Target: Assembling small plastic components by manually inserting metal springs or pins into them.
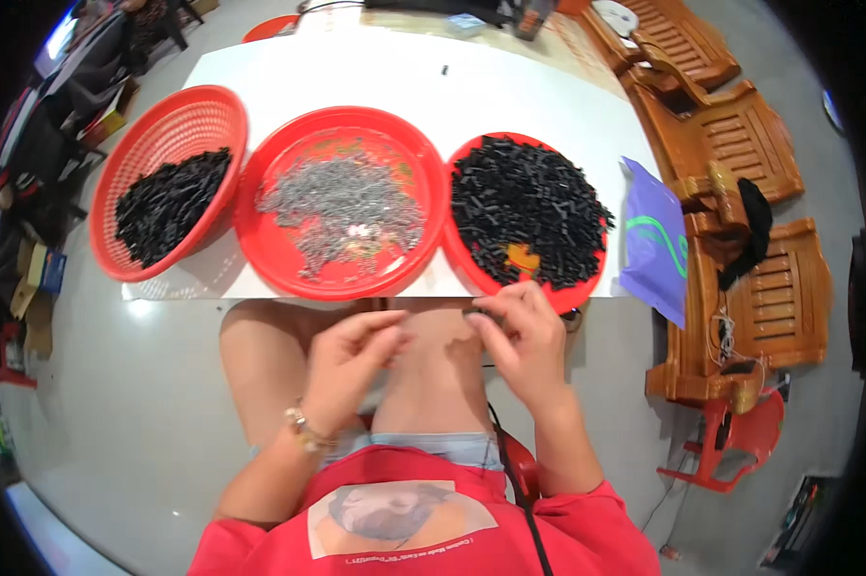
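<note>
White tabletop is carrying three red containers: a mesh basket of black pieces, a round basin of small silvery metal parts, and a tray heaped with black plastic pieces. Just below the tray's near rim, the right hand is pinching a small black piece between curled fingertips. Left of it, the left hand is hovering, fingers loosely bent; whether it is gripping anything is unclear.
</note>
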The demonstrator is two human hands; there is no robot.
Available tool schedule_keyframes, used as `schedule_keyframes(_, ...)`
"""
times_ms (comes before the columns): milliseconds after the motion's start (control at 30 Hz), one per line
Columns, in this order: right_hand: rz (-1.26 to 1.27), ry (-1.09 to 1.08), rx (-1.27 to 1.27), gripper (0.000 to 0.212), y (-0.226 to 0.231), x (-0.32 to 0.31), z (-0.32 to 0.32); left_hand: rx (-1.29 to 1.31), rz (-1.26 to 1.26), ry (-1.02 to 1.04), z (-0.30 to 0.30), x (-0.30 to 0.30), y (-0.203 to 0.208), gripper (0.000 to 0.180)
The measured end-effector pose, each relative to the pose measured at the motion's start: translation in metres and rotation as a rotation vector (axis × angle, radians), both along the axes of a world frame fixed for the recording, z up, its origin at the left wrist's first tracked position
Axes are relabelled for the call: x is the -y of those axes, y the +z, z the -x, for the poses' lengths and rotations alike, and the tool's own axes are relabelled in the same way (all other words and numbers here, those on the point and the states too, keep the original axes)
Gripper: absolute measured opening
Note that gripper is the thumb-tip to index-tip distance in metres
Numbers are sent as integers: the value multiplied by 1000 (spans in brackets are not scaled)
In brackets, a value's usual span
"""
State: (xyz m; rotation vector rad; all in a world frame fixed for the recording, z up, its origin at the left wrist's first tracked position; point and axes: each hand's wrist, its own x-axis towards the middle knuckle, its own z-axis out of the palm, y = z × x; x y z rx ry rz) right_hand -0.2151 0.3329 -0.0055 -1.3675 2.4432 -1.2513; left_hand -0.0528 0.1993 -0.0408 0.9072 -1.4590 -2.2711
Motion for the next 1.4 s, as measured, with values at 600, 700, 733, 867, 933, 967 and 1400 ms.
schedule_keyframes(600,-31,474,-179,5,-10,110,-13,-242,-616,293,-37,28,-21,17)
schedule_keyframes(700,-254,609,-324,8,-6,131,-8,-273,-634,307,-38,31,-21,17)
schedule_keyframes(733,-256,615,-323,8,-7,137,-7,-274,-637,313,-38,32,-22,17)
schedule_keyframes(867,-467,648,-430,10,-13,154,-9,-311,-638,328,-39,35,-25,18)
schedule_keyframes(933,-486,640,-413,11,-14,156,-9,-320,-640,342,-39,35,-26,18)
schedule_keyframes(967,-467,640,-352,10,-13,156,-7,-319,-640,354,-39,35,-26,17)
schedule_keyframes(1400,-396,649,-281,10,-10,145,-1,-290,-616,397,-32,36,-22,17)
